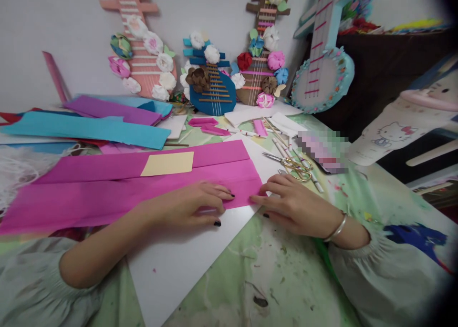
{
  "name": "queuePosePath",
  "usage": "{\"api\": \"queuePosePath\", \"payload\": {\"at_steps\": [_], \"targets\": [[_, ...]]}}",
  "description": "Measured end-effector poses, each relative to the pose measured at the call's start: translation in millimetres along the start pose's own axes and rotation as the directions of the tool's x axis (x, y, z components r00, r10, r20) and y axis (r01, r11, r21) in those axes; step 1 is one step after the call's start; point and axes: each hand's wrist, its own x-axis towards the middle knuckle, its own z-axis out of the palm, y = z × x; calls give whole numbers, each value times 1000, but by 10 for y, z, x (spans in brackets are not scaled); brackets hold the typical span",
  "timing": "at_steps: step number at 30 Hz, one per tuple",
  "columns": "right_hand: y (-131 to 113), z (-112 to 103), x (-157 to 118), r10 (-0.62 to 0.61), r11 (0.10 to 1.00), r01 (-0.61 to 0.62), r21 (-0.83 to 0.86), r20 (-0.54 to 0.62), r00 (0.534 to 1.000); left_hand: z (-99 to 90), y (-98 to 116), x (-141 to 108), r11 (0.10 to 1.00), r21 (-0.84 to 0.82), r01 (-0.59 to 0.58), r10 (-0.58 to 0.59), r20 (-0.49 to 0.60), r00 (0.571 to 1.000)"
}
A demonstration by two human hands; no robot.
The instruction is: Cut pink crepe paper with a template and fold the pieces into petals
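A long magenta sheet of crepe-like paper (107, 193), creased lengthwise, lies across a white sheet (168, 270). My left hand (196, 203) rests on its lower right part, palm down, fingers stretched out. At the sheet's right edge, the fingertips of my right hand (296, 205) touch the paper near the corner, its thumb apart from the other fingers. Neither hand has the paper wrapped in its fingers. On the magenta paper sits a small pale yellow rectangle (168, 164). Just beyond my right hand are gold-handled scissors (300, 168), blades pointing left.
Folded blue paper (89, 127) and purple paper (114, 110) pile up at the left, beside white stringy material (17, 174). Several decorated instrument models, one blue (213, 96), lean at the back. Rolled paper sticks (317, 184) and a cup (386, 131) are at the right.
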Motion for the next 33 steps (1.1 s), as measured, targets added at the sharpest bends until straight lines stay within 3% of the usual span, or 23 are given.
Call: {"api": "queuePosePath", "payload": {"at_steps": [7, 14, 18, 20, 23, 26, 29, 33], "targets": [[33, -20, -36, 30, 994, -32, -103, -21, 999, -22, 12, 10, 999, 24, 22, -23, 49, 999], [59, -40, -65, 24, 994, -26, -107, -15, 1000, -34, 14, 7, 999, 16, -37, 37, 12, 999], [114, -103, -118, 115, 991, -119, -67, -55, 992, -63, -32, -18, 998, 41, -50, 49, 8, 999], [152, -149, -174, 273, 958, -278, -75, -71, 959, -90, -33, -23, 997, 61, -51, 50, 20, 999], [191, -183, -273, 545, 830, -533, -165, 37, 837, -123, -4, -20, 994, 98, -50, 46, 41, 998], [189, -148, -345, 641, 766, -598, -236, 213, 737, -135, 17, -15, 992, 118, -36, 29, 59, 998], [161, -81, -377, 660, 751, -615, -242, 256, 706, -136, 1, -18, 994, 105, -36, 28, 70, 997], [148, -58, -375, 626, 779, -587, -219, 264, 734, -154, -14, -15, 995, 86, -46, 39, 75, 996]]}}
